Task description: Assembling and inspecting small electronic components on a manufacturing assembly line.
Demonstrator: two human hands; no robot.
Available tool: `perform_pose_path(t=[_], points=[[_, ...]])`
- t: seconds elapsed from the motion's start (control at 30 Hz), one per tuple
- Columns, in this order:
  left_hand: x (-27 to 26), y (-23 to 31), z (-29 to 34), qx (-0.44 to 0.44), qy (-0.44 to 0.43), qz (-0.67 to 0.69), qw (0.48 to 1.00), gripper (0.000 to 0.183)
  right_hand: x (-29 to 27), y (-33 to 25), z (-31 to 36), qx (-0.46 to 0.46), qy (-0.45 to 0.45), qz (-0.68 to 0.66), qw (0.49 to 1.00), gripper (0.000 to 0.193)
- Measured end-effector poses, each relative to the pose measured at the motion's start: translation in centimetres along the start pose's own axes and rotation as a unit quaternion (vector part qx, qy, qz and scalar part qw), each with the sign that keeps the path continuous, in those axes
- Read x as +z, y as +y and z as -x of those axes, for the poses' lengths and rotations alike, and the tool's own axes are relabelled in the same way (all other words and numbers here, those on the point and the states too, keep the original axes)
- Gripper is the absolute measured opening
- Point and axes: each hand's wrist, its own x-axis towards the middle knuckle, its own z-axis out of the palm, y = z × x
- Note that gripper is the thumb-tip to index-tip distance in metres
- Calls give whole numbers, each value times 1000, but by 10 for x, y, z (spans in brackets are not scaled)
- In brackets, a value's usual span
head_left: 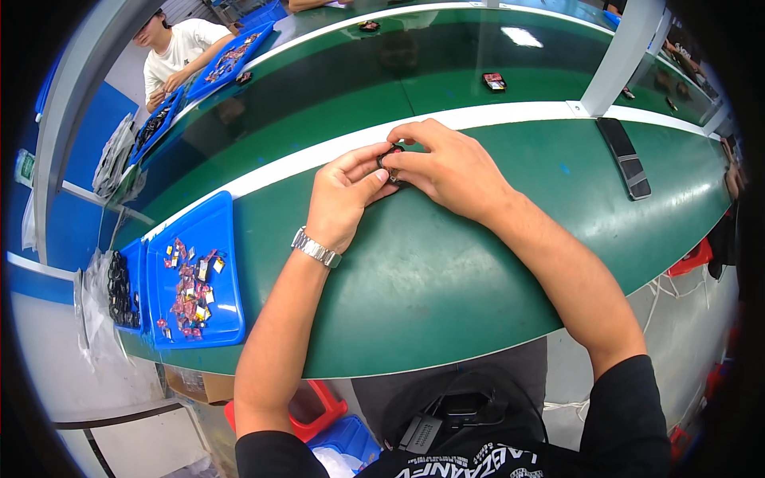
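Observation:
Both my hands meet over the green table point(422, 295), near its far white edge. Between their fingertips is a small black part with a bit of red on it point(390, 162); its exact kind is mostly hidden by the fingers. My left hand point(345, 193), with a metal watch on the wrist, grips it from the left. From the right, my right hand point(454, 169) pinches the same part with thumb and fingers. To the left lies a blue tray point(217, 219) with many small red, yellow and white pieces heaped in it.
Beside that tray, a second blue tray holds black parts point(119, 291). A dark phone-like device point(624, 158) lies at the right. Beyond the white rail, a dark green conveyor surface carries a small black-and-red item point(494, 81). A grey post point(629, 56) rises there. Another person point(179, 52) sits far left.

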Motion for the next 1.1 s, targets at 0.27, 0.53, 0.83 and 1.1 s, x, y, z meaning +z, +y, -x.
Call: perform_pose_path(t=[0.27, 0.53, 0.83, 1.1], points=[[-2, -2, -1, 12, -3, 17, 1000, 42, -5, -3, -4, 5, -7, -10, 1000, 11], [0, -2, -1, 13, -10, 5, 1000, 35, -6, -2, -4, -10, -18, 0, 1000, 11], [5, -2, 0, 16, 0, -51, 999, 33, -3, 6, 3, 36, -46, -34, 998, 8], [4, -2, -1, 26, 3, -53, 998, 35, -6, 6, 1, 65, -83, -68, 992, 5]])
